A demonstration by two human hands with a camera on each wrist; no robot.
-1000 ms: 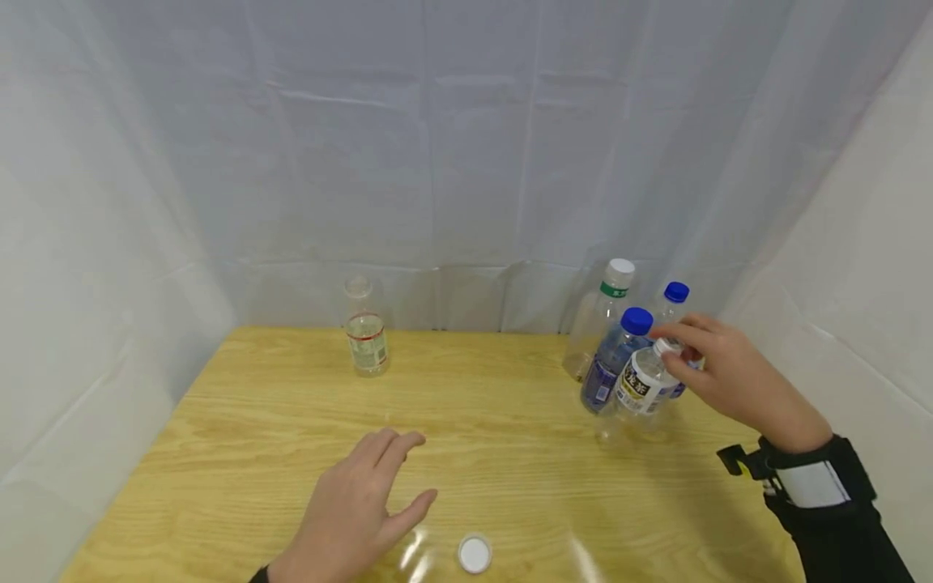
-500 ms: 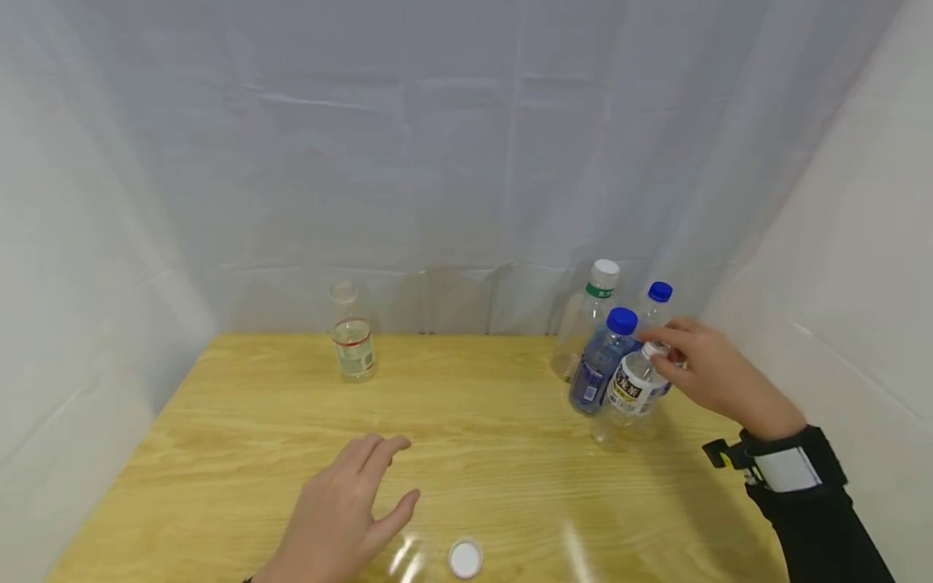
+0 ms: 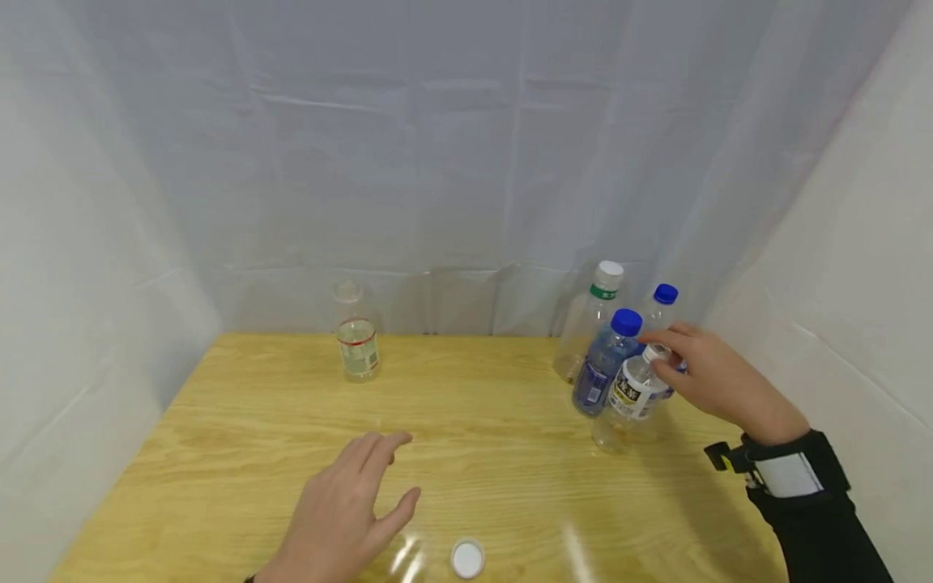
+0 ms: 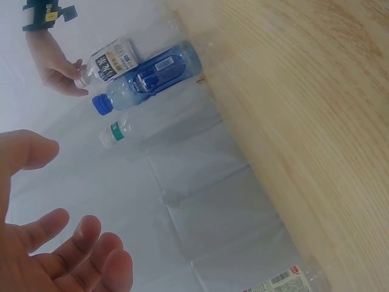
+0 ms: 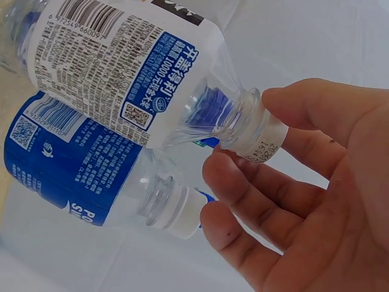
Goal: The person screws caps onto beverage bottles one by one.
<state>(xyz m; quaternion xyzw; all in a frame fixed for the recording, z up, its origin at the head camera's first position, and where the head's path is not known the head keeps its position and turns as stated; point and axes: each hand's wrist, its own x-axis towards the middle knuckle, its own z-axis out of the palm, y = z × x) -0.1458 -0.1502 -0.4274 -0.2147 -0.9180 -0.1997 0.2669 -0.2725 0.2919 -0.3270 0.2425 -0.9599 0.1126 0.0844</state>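
My right hand (image 3: 710, 376) holds the white cap (image 5: 264, 137) of a clear plastic bottle (image 3: 630, 397) between thumb and fingers. This bottle has a white, black and yellow label (image 4: 114, 59) and stands on the table. Close beside it is a bluish bottle with a blue cap (image 3: 627, 322). Behind them are a tall clear bottle with a white cap (image 3: 609, 274) and a green neck band, and another blue-capped bottle (image 3: 665, 295). My left hand (image 3: 342, 502) hovers at the table's front with fingers spread and nothing in them. A loose white cap (image 3: 467, 559) lies to its right.
At the back left a clear bottle (image 3: 359, 348) with a red-edged label stands alone. The wooden table (image 3: 466, 453) is enclosed by a pale sheet (image 3: 437, 178) at the back and both sides. The right-hand bottles crowd close together.
The head view has shifted slightly, so everything appears a little further left than a second ago. My right hand stays at the white cap, and the left hand keeps its pose.
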